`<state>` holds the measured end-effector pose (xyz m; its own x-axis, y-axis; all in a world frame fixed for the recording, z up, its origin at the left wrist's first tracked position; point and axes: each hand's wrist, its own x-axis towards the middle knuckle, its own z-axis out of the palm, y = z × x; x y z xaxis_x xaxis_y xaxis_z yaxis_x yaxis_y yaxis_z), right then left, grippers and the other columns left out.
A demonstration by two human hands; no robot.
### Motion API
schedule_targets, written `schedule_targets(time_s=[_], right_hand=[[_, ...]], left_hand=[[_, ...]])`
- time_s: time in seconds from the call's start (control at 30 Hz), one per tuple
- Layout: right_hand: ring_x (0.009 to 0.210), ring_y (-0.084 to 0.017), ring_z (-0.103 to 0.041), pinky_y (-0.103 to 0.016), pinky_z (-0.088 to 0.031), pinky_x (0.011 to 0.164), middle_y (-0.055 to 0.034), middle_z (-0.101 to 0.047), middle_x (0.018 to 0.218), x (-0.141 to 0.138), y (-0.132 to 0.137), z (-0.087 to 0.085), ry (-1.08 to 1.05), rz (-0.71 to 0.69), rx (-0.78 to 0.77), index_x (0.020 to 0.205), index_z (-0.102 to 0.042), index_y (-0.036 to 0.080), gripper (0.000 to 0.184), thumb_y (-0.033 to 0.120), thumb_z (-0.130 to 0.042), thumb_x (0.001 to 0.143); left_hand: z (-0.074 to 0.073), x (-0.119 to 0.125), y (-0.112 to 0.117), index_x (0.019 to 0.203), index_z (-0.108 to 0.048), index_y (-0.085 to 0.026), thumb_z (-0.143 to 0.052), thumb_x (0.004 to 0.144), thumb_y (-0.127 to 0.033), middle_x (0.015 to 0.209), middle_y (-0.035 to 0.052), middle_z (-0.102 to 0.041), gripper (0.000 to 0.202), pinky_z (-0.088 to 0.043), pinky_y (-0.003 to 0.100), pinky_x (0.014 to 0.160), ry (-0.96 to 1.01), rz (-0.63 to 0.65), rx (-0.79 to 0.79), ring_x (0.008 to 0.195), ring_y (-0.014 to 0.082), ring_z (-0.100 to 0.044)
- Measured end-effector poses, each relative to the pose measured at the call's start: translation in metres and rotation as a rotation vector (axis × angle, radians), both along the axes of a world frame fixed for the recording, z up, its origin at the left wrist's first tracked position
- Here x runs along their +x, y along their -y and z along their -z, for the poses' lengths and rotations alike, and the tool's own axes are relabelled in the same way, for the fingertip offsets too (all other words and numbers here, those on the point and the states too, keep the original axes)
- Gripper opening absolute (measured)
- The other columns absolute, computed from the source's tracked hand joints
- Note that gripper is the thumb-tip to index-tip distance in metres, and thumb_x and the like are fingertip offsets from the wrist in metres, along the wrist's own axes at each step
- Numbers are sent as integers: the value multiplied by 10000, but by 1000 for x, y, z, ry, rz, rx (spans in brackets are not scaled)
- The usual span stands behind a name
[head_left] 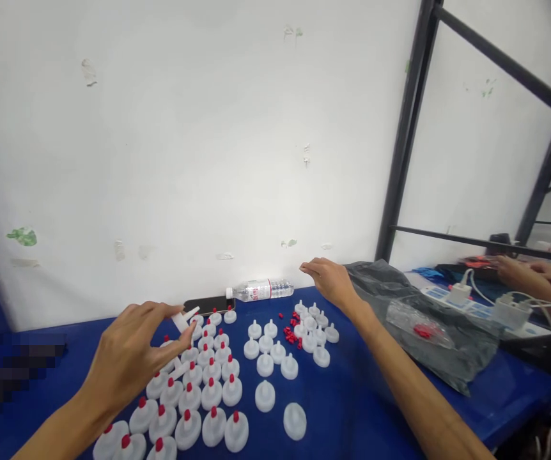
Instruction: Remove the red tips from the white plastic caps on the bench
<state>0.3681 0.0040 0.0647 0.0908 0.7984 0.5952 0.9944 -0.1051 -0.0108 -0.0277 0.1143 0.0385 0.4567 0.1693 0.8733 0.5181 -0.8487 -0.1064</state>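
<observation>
My left hand [134,348] pinches a white nozzle cap [180,321] between thumb and fingers, its thin spout pointing right. It hovers over rows of white nozzle caps [212,370] with red tips, standing spout up on the blue table. My right hand [328,280] is raised behind the group of white caps without red tips [278,352], near the clear bottle. Its fingers stretch out to the left and nothing shows in them; the underside is hidden. Loose small red tips [292,335] lie among the untipped caps. One white cap [295,421] sits at the front, apart from the others.
A clear plastic bottle [260,290] lies along the wall, next to a dark phone [208,305]. On the right, a grey plastic bag [390,306] carries a clear bag [419,324] of red tips. Beyond are a power strip [462,303], a black metal frame [404,128] and another person's hands [527,271].
</observation>
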Motion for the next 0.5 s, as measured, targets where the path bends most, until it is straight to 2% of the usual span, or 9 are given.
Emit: schedule_targets(time_s=[0.1, 0.2, 0.3, 0.4, 0.5], right_hand=[[1105, -220, -704, -288, -481, 870, -84, -771, 1204, 0, -5, 7, -50, -48, -126, 1228, -750, 232, 296, 240, -506, 1061], [1001, -195, -738, -266, -487, 823, -14, -816, 1075, -13, -12, 15, -98, -126, -262, 1174, -762, 278, 217, 265, -665, 980], [929, -193, -745, -258, -484, 761, 13, -824, 983, -19, -15, 18, -135, -162, -356, 1069, -778, 285, 162, 307, -755, 910], [911, -200, -743, -252, -473, 730, 11, -823, 980, -20, -16, 21, -146, -172, -428, 929, -811, 286, 100, 360, -777, 872], [896, -200, -737, -242, -459, 691, 11, -824, 984, -19, -18, 26, -145, -175, -485, 897, -835, 302, 101, 365, -786, 835]], left_hand=[[6, 1, -8, 1125, -609, -229, -590, 1008, -310, 962, 68, -704, 144, -575, 420, 809, -105, 58, 124, 886, 271, -680], [9, 6, -4, 1173, -617, -222, -483, 1052, -259, 989, 93, -691, 185, -573, 425, 807, -150, 96, 159, 927, 274, -662], [8, 10, 1, 1163, -629, -232, -395, 1074, -248, 973, 88, -688, 250, -571, 406, 777, -154, 110, 173, 909, 261, -661], [6, 12, 3, 1172, -606, -197, -488, 1054, -346, 948, 79, -680, 223, -576, 386, 772, -143, 144, 142, 875, 245, -671], [8, 13, 2, 1187, -608, -186, -572, 1014, -382, 960, 72, -687, 265, -579, 371, 782, -132, 157, 106, 876, 240, -686]])
